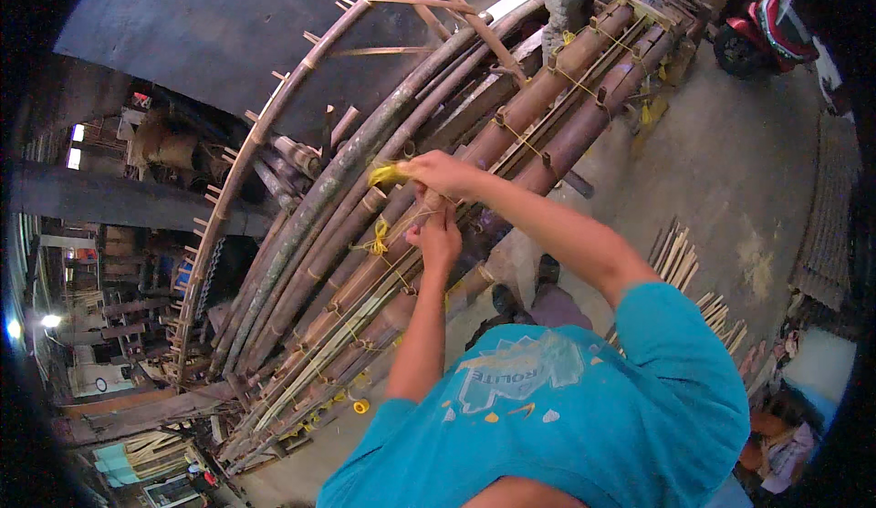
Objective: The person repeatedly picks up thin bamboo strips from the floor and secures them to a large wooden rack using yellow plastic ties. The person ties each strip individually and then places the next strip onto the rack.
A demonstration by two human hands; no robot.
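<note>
My right hand (pixel 444 176) is closed on a bunch of yellow cord (pixel 387 174), whose loose end sticks out to the left of the fingers. Just below it, my left hand (pixel 437 237) is closed against the upper long bamboo pole (pixel 520 131); what its fingers pinch is hidden. A second bamboo pole (pixel 584 132) runs alongside, with thin split strips (pixel 339 336) lying between the two. Short pegs stand out along both poles, and thin yellow cord crosses between them. Another yellow cord bundle (pixel 378 237) hangs at the pole to the left of my hands.
Several stacked bamboo poles (pixel 342 166) lie beyond the work, beside a curved, pegged bamboo ladder (pixel 265 125). A concrete post (pixel 559 2) rises at the far side. Loose bamboo sticks (pixel 675 257) lie on the floor at right. A red motorbike (pixel 776 29) stands far right.
</note>
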